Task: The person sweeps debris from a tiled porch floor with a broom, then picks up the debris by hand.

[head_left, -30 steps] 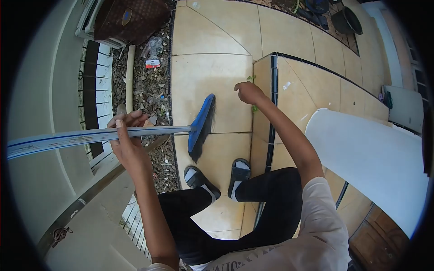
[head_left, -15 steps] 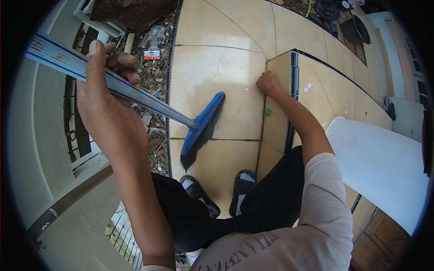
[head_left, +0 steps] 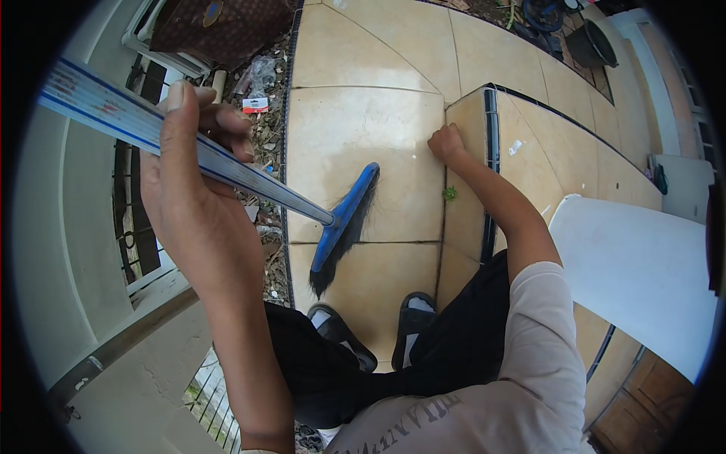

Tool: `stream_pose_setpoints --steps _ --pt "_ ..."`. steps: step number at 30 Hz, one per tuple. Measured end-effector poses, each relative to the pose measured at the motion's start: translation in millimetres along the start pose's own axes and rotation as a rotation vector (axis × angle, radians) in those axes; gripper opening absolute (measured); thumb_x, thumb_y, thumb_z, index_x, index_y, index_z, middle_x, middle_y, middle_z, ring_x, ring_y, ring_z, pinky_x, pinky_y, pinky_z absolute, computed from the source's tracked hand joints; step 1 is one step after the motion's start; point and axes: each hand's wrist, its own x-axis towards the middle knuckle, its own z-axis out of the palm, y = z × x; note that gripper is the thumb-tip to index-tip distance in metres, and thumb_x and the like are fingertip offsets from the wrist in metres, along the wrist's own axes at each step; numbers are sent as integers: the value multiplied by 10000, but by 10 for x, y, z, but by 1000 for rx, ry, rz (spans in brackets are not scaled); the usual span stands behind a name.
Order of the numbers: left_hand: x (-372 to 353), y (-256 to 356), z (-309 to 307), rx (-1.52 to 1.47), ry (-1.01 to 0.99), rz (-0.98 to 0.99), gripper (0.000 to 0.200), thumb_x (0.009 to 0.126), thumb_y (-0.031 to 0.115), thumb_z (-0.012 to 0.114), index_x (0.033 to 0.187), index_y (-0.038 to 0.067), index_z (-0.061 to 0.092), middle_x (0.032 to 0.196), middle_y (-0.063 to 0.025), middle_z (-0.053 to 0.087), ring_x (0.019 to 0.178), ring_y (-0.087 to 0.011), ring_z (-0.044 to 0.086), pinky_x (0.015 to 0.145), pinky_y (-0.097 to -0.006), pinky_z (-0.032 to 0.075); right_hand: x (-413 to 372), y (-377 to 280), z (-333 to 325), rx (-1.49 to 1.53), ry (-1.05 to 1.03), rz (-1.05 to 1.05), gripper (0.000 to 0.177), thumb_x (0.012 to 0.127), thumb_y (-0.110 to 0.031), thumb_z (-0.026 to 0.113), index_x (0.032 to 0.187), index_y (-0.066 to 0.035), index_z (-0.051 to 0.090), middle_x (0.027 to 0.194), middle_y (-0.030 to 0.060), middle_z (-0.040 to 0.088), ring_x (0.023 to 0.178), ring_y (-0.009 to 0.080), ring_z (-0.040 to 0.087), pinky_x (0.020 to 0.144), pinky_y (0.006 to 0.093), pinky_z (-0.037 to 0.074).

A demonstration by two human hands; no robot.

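Note:
My left hand (head_left: 200, 189) is closed around the pale, blue-striped handle of a broom (head_left: 349, 208), its thumb laid along the shaft. The blue head with dark bristles rests on the tan tiled floor (head_left: 355, 125). Over on the right, my right hand (head_left: 446, 142) is closed low against the side of the tiled step (head_left: 465, 132); whatever its fingers hold, if anything, is hidden. A small green weed (head_left: 450, 194) grows from the seam where floor meets step, just below that hand.
A strip of gravel with litter (head_left: 265, 76) runs along the left of the tiles, beside a wall with a barred opening. A brown bag (head_left: 227, 34) sits at the upper left. To the right are a white tabletop (head_left: 631, 280) and a black bucket (head_left: 591, 45).
The view has shifted slightly, so broom, feet and tiles appear a little lower. My left hand still grips the broom, and my right hand stays closed at the step's base.

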Motion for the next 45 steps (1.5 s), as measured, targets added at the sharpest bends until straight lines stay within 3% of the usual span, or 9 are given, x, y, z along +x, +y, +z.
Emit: stream_pose_setpoints --steps 10,13,19,22,23,28,32,38,45 --pt "-195 -72 162 35 -139 -24 267 922 279 548 819 33 552 659 -54 515 632 -103 500 569 -238 368 36 -146 204 -335 35 -7 229 864 -187 499 952 -95 690 929 81 629 852 244 529 644 437 376" --pt "-228 -145 190 47 -120 -63 285 911 291 566 784 36 548 638 -42 509 603 -97 480 569 -234 355 91 -136 216 -279 3 19 230 865 -193 510 942 -81 695 960 92 644 886 249 558 693 430 377" --pt "-197 -398 277 83 -71 -155 314 878 296 603 725 27 551 562 -12 470 527 -78 415 522 -230 338 -131 300 -403 432 -177 -219 168 775 -82 559 839 11 682 857 172 677 820 269 664 628 405 495" --pt "-86 -481 388 176 -155 -207 434 837 409 655 634 46 534 487 33 416 428 -52 351 426 -217 276 -258 242 -412 429 -305 -390 161 725 -44 565 815 36 672 824 195 671 783 303 667 613 402 525" --pt "-48 -477 472 142 -199 -242 399 839 380 661 638 77 496 506 35 390 437 -51 328 434 -215 269 -341 188 -395 655 -407 -247 157 721 -56 586 816 26 681 873 194 676 821 317 661 651 402 526" --pt "229 -721 746 25 -424 -330 379 821 385 685 693 94 479 527 36 391 454 -52 331 447 -211 271 -422 -207 -314 344 -385 -338 209 715 -72 616 899 -8 693 902 174 676 856 300 662 680 385 528" --pt "272 -919 871 -5 -439 -388 364 816 369 677 748 51 513 530 31 401 456 -56 348 450 -219 286 -631 -319 -277 270 -324 -307 238 699 -106 663 928 -55 704 934 142 681 902 286 660 711 398 520" --pt "187 -1131 970 -10 -441 -540 347 814 348 668 762 36 526 535 26 413 451 -60 356 451 -219 309 -699 -682 184 33 -236 -281 152 801 -151 599 895 -130 716 944 63 693 936 241 647 736 382 489" --pt "155 -1277 949 -19 -418 -562 315 807 326 676 742 63 515 564 35 416 476 -51 363 448 -213 301 -694 -691 232 -1 -177 -269 163 811 -169 577 876 -137 723 927 53 698 869 229 656 619 386 487"
